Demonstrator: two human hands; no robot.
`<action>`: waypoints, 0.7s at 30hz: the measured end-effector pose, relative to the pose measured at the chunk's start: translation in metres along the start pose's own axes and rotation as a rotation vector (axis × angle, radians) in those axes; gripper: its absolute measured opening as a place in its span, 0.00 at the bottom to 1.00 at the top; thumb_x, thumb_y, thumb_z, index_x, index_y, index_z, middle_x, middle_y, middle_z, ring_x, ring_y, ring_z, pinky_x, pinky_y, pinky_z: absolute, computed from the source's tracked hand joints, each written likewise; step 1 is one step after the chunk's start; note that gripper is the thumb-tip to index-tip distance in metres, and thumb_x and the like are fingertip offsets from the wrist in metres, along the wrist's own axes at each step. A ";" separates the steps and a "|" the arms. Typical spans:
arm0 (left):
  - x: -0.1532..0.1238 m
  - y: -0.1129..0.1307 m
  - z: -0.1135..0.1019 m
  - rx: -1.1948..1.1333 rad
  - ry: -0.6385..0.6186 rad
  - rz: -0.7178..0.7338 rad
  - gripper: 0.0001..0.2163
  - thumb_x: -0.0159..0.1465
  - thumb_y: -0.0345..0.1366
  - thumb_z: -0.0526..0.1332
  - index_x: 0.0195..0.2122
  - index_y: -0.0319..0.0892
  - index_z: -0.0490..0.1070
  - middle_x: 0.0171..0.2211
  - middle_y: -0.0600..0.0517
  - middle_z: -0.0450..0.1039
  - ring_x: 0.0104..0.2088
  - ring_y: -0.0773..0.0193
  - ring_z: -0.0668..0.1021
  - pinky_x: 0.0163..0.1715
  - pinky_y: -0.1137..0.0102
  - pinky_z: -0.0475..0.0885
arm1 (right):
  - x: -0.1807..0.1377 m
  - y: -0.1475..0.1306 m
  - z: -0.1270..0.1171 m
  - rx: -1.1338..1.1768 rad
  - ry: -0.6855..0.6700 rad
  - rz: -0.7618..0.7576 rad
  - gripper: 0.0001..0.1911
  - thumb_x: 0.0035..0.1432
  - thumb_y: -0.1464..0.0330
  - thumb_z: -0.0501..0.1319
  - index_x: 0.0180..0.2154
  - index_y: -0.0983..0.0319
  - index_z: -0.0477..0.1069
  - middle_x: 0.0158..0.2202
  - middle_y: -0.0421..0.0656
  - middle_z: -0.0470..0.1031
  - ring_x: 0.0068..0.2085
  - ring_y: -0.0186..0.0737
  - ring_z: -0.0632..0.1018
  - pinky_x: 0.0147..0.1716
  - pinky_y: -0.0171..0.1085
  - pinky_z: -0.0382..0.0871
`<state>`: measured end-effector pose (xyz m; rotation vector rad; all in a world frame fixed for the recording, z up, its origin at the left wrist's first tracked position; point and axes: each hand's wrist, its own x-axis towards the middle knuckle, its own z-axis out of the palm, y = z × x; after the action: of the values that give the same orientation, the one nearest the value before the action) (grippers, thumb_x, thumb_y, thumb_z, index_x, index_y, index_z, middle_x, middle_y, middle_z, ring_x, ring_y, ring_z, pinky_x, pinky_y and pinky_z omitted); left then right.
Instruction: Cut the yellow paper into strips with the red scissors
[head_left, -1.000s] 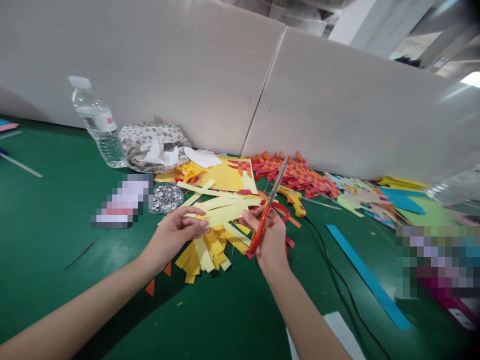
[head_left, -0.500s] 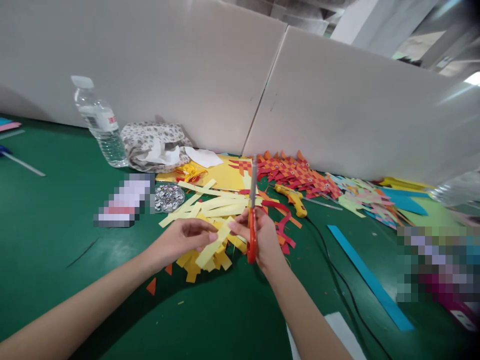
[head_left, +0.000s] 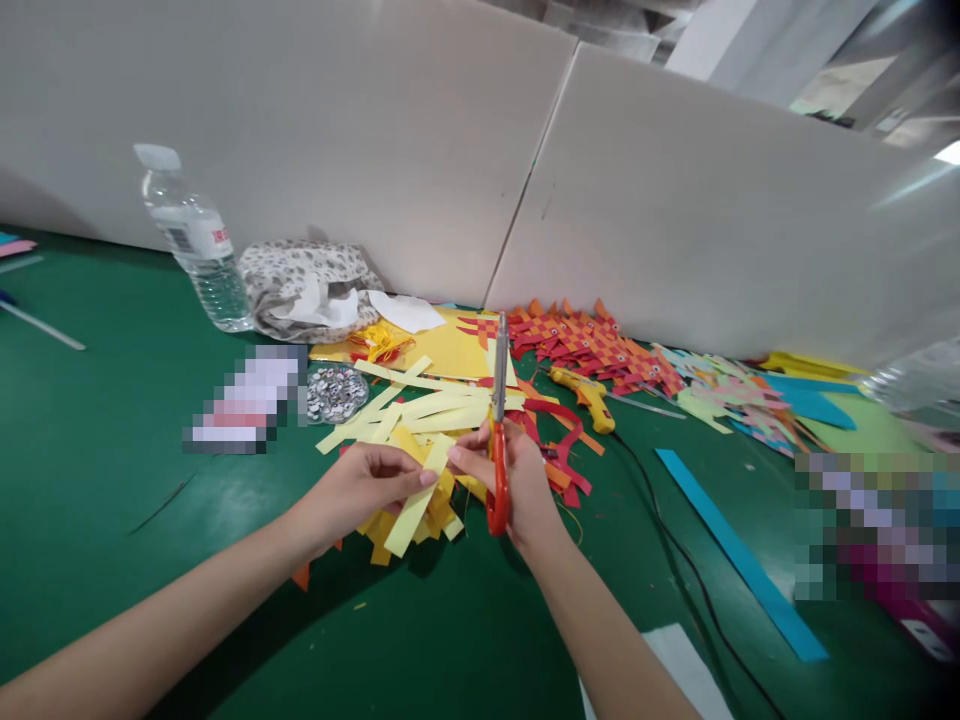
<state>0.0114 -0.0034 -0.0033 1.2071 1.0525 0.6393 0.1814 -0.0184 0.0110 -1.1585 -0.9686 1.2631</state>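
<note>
Between thumb and fingers, my left hand (head_left: 375, 488) pinches a pale yellow paper strip (head_left: 411, 512) that slants down toward me. My right hand (head_left: 510, 475) has its thumb and finger at the strip's upper end and also holds scissors (head_left: 498, 475) with red handles. The blades point up and away from me and look closed. Under and behind my hands lies a heap of pale yellow paper strips (head_left: 442, 408), with darker yellow cut pieces (head_left: 381, 548) nearest me.
A yellow glue gun (head_left: 589, 397) with a black cord lies right of the heap. Behind are woven red-orange paper fish (head_left: 592, 345). Left stand a water bottle (head_left: 199, 245), a patterned cloth bag (head_left: 315, 275) and a bag of googly eyes (head_left: 335, 393). A blue strip (head_left: 739, 550) lies right.
Both hands have shifted slightly left with the strip. The scissors have moved a little left and stay upright in my right hand.
</note>
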 end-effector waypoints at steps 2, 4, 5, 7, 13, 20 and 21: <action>0.000 0.000 0.001 -0.002 0.004 -0.003 0.12 0.50 0.44 0.66 0.23 0.40 0.75 0.20 0.56 0.70 0.20 0.72 0.68 0.22 0.77 0.63 | 0.001 0.003 0.000 0.009 0.003 -0.005 0.20 0.33 0.71 0.71 0.26 0.60 0.62 0.23 0.34 0.72 0.26 0.35 0.75 0.33 0.38 0.71; 0.000 -0.001 0.001 -0.016 -0.008 -0.009 0.10 0.50 0.43 0.67 0.24 0.40 0.75 0.20 0.56 0.71 0.20 0.72 0.68 0.22 0.78 0.63 | 0.002 0.005 -0.001 0.020 0.030 -0.023 0.19 0.34 0.71 0.71 0.26 0.60 0.62 0.23 0.34 0.72 0.26 0.35 0.75 0.33 0.39 0.72; 0.000 -0.001 0.002 -0.023 -0.028 -0.016 0.10 0.49 0.42 0.68 0.25 0.41 0.76 0.20 0.56 0.72 0.19 0.73 0.69 0.21 0.78 0.63 | 0.003 0.005 -0.001 0.025 0.051 -0.036 0.18 0.34 0.71 0.71 0.26 0.60 0.63 0.23 0.34 0.72 0.26 0.35 0.76 0.33 0.39 0.72; 0.000 -0.001 0.002 -0.038 -0.088 -0.035 0.08 0.47 0.39 0.69 0.25 0.41 0.76 0.20 0.55 0.74 0.20 0.72 0.70 0.22 0.78 0.65 | 0.005 0.003 -0.003 0.042 0.112 -0.068 0.17 0.35 0.71 0.70 0.26 0.60 0.63 0.24 0.35 0.72 0.27 0.36 0.76 0.34 0.39 0.72; 0.000 -0.005 0.002 -0.067 -0.153 -0.067 0.09 0.46 0.36 0.70 0.28 0.40 0.76 0.22 0.54 0.77 0.23 0.69 0.76 0.26 0.76 0.70 | 0.007 0.001 -0.005 0.118 0.221 -0.133 0.18 0.36 0.71 0.70 0.27 0.60 0.62 0.24 0.35 0.73 0.27 0.34 0.76 0.35 0.39 0.73; -0.001 -0.001 0.004 -0.079 -0.104 -0.071 0.11 0.44 0.36 0.71 0.28 0.41 0.74 0.20 0.55 0.75 0.22 0.68 0.75 0.26 0.75 0.70 | 0.004 -0.001 -0.005 0.102 0.189 -0.128 0.17 0.38 0.70 0.70 0.27 0.60 0.62 0.24 0.35 0.73 0.27 0.35 0.76 0.35 0.40 0.73; -0.002 0.002 0.004 -0.075 -0.091 -0.065 0.12 0.44 0.37 0.71 0.28 0.40 0.74 0.20 0.55 0.75 0.22 0.69 0.75 0.26 0.75 0.70 | 0.003 -0.002 -0.005 0.088 0.169 -0.119 0.17 0.37 0.70 0.70 0.27 0.60 0.61 0.24 0.35 0.73 0.27 0.35 0.76 0.35 0.40 0.73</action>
<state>0.0143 -0.0058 -0.0011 1.1224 0.9796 0.5639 0.1872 -0.0154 0.0118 -1.1036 -0.8361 1.0837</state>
